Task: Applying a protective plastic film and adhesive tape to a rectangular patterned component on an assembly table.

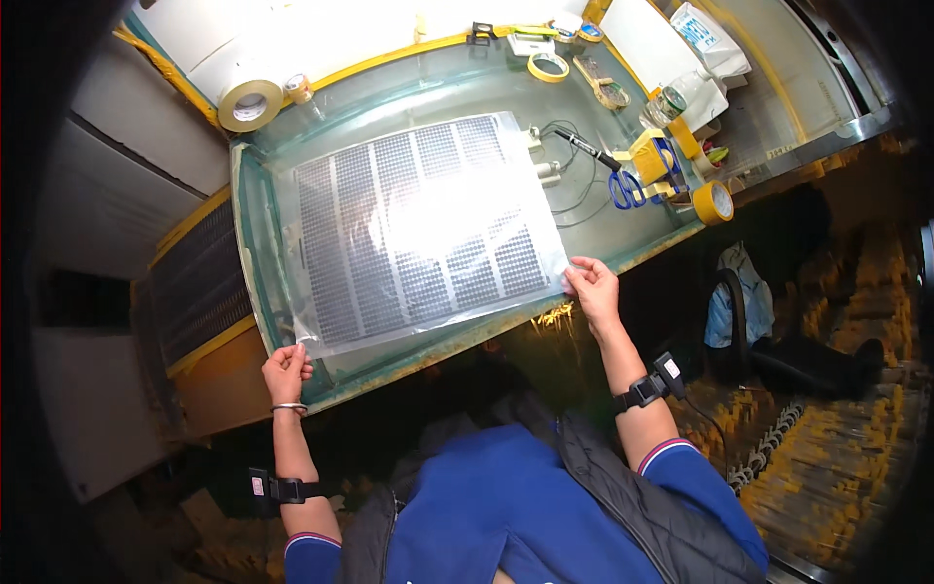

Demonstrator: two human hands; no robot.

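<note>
1. The glass-topped table (467, 88) reaches away from both hands, its near edge slanting past them; a strip of bare glass lies open along the far side.
2. Spread over it, ahead of the hands, is a clear film sheet (341, 224) with dotted dark panels.
3. The left hand (286, 374) pinches the sheet's near-left corner, the right hand (593, 292) its near-right corner.
4. Well beyond the left hand sits a wide tape roll (231, 105).
5. Beyond the right hand, blue-handled scissors (617, 191) and a black marker (587, 149) crowd the room.
</note>
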